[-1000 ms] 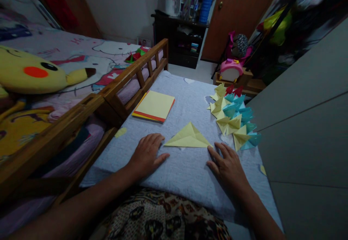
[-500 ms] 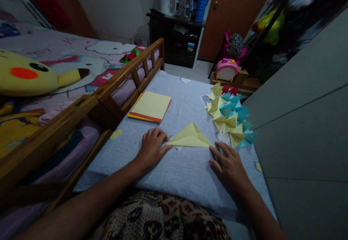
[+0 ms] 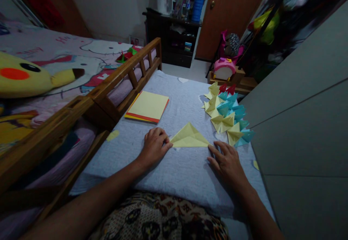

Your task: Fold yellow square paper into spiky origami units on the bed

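Note:
A pale yellow sheet of origami paper (image 3: 189, 137), folded into a triangle with crease lines, lies flat with its peak pointing away from me. My left hand (image 3: 156, 144) pinches its left corner between thumb and curled fingers. At the right corner, a fingertip of my right hand (image 3: 224, 158) presses down on the paper, the other fingers spread. Beyond my left hand sits a stack of square paper (image 3: 149, 104), pale yellow on top with orange and darker yellow edges below. Folded paper pieces (image 3: 224, 122) in yellow, blue and red stand in rows to the right.
A blue-grey cloth (image 3: 179, 175) covers the surface under my hands. Along the left runs a wooden bed rail (image 3: 125, 71), with a yellow plush toy (image 3: 27, 75) behind it. A pale cabinet panel (image 3: 304, 135) borders the right side. A dark shelf unit (image 3: 168, 41) stands at the back.
My left thumb and fingers have closed on the paper's left corner, where they were spread around it before. The right hand stays at its corner. The whole view has shifted slightly.

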`<state>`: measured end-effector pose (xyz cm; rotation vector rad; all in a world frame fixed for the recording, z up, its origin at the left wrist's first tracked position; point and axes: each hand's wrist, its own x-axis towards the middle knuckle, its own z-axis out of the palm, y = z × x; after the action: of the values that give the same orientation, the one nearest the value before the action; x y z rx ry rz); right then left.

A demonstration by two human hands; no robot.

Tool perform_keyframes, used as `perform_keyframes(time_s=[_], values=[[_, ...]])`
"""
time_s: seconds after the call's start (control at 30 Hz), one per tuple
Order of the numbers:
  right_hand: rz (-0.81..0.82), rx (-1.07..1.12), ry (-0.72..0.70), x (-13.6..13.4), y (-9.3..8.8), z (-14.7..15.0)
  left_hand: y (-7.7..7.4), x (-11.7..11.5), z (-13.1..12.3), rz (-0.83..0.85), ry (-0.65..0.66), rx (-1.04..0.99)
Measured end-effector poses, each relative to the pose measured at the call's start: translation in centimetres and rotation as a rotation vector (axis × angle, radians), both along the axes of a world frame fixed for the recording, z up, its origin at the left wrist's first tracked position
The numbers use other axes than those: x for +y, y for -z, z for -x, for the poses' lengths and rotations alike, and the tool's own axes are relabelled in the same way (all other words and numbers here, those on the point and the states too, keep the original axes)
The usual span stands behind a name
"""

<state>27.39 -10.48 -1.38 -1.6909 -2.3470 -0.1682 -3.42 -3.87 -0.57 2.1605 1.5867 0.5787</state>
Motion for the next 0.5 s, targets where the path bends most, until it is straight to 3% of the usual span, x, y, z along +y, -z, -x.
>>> perform_keyframes(time_s=[0.17, 0.3, 0.5], values=[[0.01, 0.023, 0.049, 0.3, -0.2, -1.1, 0.4, 0.0, 0.3, -0.017, 0.008, -0.026], [0.002, 0.198, 0.06, 1.4, -0.5, -0.9, 0.3, 0.3, 1.0, -0.042, 0.094, -0.139], [0.156, 0.588, -0.078, 4.1, -2.4, 0.9, -2.3, 1.1, 2.2, -0.036, 0.29, -0.409]])
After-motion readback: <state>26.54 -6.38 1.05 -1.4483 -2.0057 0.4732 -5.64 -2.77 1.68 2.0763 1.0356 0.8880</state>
